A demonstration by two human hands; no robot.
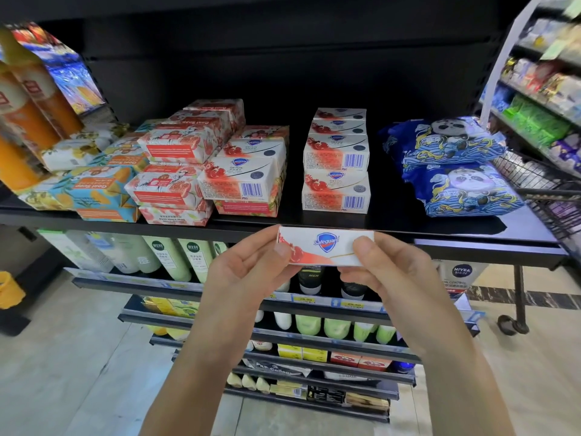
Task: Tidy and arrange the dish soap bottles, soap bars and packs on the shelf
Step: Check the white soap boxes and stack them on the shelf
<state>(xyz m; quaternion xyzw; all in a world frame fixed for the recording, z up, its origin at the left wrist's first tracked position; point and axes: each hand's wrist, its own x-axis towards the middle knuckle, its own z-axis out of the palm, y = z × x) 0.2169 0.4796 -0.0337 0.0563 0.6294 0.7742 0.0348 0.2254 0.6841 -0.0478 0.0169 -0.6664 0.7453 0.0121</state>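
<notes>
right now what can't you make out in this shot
All head view:
- Safeguard box: both ends covered by the left hand and right hand.
- Orange bottles: cut off by the left edge, blurred.
- Price tags: too small and blurred to read.
- Cart: cut off by the right edge.
- Rear soap boxes: mostly hidden behind the front stack.

Single view: head-worn wide-angle camera, facing forward and down. Close in front of black metal shelf (440,228), looking onto its top from above. Left hand (248,272) and right hand (396,272) reach in from bottom edge, nearest lens, pinching white cardboard Safeguard soap box (327,247) at frame centre. Lower shelf tiers (330,313) and beige tiled floor (78,357) fill lower frame. Black wire trolley (531,171) at right edge. Straight lines bow toward corners.
</notes>
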